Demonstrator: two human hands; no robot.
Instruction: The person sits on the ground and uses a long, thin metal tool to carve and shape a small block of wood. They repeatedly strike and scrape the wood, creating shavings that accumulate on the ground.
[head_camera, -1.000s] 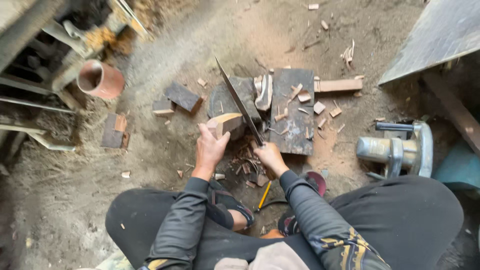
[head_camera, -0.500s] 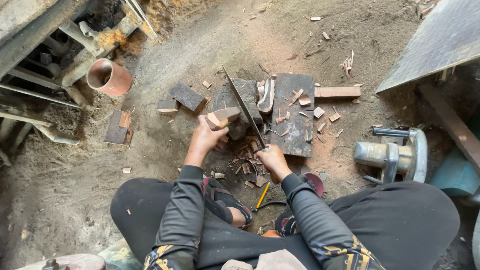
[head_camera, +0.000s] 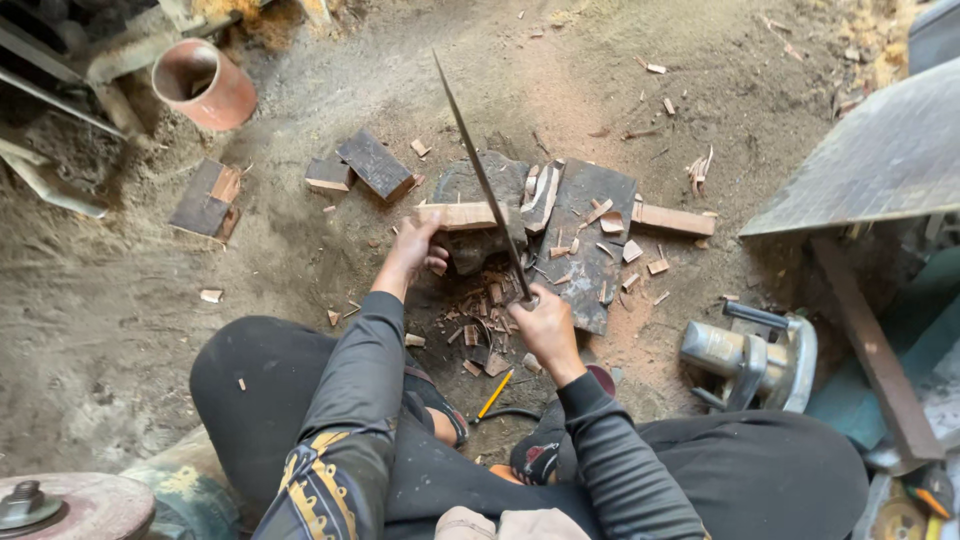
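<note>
Lifted higher than half a second ago: long thin dark machete blade (head_camera: 480, 170), handle clamped in right hand (head_camera: 545, 325), slanting above pale flat wooden piece (head_camera: 462, 215). Held on dark chopping block (head_camera: 490, 215) by left hand (head_camera: 415, 250), fingers closed on near end. Nearby: wood chips (head_camera: 480, 320), yellow pencil (head_camera: 494, 394), hollow clay-red pipe (head_camera: 205, 85), grey circular saw (head_camera: 750, 355).

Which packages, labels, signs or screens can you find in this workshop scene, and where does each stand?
None in view: only bare wood, tools and dirt floor.
Nearest to one: a grey circular saw on the ground at the right; no label can be made out on it.
</note>
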